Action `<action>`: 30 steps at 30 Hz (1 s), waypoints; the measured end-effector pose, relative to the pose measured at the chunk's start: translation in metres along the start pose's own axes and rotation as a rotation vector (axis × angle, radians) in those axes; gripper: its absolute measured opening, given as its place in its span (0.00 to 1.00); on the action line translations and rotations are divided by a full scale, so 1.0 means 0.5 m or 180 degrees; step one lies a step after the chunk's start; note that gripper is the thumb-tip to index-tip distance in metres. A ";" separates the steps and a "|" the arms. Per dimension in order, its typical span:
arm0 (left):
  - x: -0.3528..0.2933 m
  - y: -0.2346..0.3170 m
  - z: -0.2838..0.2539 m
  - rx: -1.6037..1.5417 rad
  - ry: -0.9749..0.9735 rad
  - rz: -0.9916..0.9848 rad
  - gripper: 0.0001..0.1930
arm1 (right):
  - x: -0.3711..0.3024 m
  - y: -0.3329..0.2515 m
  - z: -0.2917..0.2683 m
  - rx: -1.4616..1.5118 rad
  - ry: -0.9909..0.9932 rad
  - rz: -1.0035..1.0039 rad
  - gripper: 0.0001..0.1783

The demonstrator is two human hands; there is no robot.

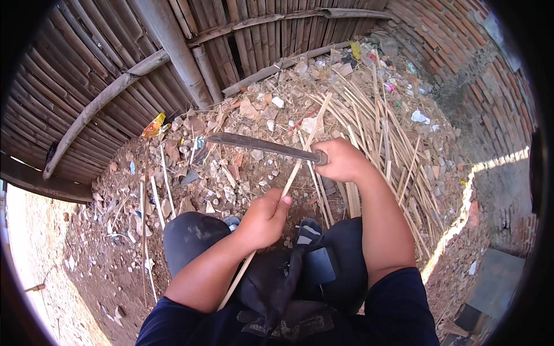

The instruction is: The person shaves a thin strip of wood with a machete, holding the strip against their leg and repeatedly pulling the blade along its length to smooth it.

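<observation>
A: How are the hands placed?
B: Apart. The left hand [262,219] is closed round a pale wooden strip [292,179], gripped between the knees. The right hand [340,160] is closed in a fist at the handle end of a long knife [259,143]; most of the handle is hidden by the fingers.

A: Position of the strip?
B: Slanted. Its upper end is pointed forward and to the right, beyond the knife; its lower part is passed beneath the left forearm toward the lap.

A: And the knife?
B: Laid nearly crosswise, tip to the left. The strip is crossed close to the handle, above the left hand. Whether the edge is touching the strip cannot be told from this view.

A: Surroundings?
B: A loose pile of pale strips [385,141] is spread to the right of the right hand. The ground [109,254] is strewn with stones and scraps. A yellow wrapper [154,126] is seen near the slatted fence [107,63], by which the far left is bounded; the right is bounded by a brick wall [496,98].

A: On the lap?
B: A dark flat rectangle [319,266] is noted against the right thigh [348,251]. Its kind is not established.
</observation>
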State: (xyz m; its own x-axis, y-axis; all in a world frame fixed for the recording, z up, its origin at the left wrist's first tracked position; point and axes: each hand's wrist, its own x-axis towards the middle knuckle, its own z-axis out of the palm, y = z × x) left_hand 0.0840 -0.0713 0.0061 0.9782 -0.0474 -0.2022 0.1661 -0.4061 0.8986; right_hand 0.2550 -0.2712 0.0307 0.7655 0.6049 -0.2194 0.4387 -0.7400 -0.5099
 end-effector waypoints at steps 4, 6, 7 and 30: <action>-0.006 0.004 0.003 -0.0210 -0.0212 -0.0115 0.16 | 0.018 0.079 -0.014 0.0613 0.0570 0.1016 0.30; -0.005 -0.007 0.014 -0.0253 -0.0151 0.0044 0.15 | 0.006 0.080 -0.010 0.0820 0.0911 0.1018 0.26; -0.004 -0.013 0.018 -0.0305 -0.0087 0.0178 0.15 | 0.003 0.073 -0.007 0.0827 0.0894 0.1019 0.26; 0.020 -0.003 0.001 -0.2767 -0.1269 -0.0828 0.16 | -0.033 0.067 -0.010 0.4173 0.1109 -0.0043 0.09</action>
State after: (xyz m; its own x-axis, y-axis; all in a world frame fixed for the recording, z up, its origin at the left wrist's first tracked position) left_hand 0.0934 -0.0717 0.0026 0.8112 -0.4203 -0.4066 0.5595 0.3559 0.7485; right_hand 0.2593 -0.3073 0.0212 0.9288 0.3601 -0.0875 -0.1705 0.2055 -0.9637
